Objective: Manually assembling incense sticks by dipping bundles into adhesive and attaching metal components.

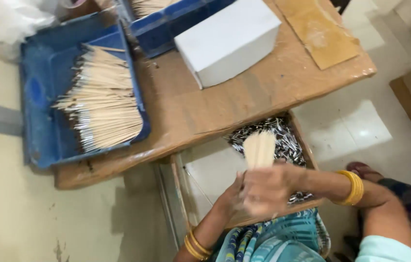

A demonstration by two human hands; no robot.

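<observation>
**Mia:** What is the person holding?

**Sam:** A bunch of thin wooden sticks (259, 149). Both hands are squeezing the bottom of the bunch. The right hand (269, 188) is wrapping its fingers tight around it. The left hand (234, 196) is pressing in from the other side. The hands are looking a bit blurry.

**Mia:** Which way are the sticks pointing?

**Sam:** They are standing up and down. The tops are pointing away from the person, toward the table (225, 109). The bottoms are hiding inside the hands.

**Mia:** Where is the bunch?

**Sam:** It is sitting over an open drawer (200, 174) under the table's edge. Lots of small shiny silver pieces (288, 140) are lying in the drawer, just behind the bunch.

**Mia:** Are there more sticks?

**Sam:** Yes! A big heap of sticks (101, 99) is lying flat in a blue tray (45, 97) on the left. Those are pointing sideways across the tray. A white box (227, 41) is sitting on the table near it.

**Mia:** Is the person wearing anything?

**Sam:** Yellow bangles (353, 187) are showing on both wrists.
</observation>
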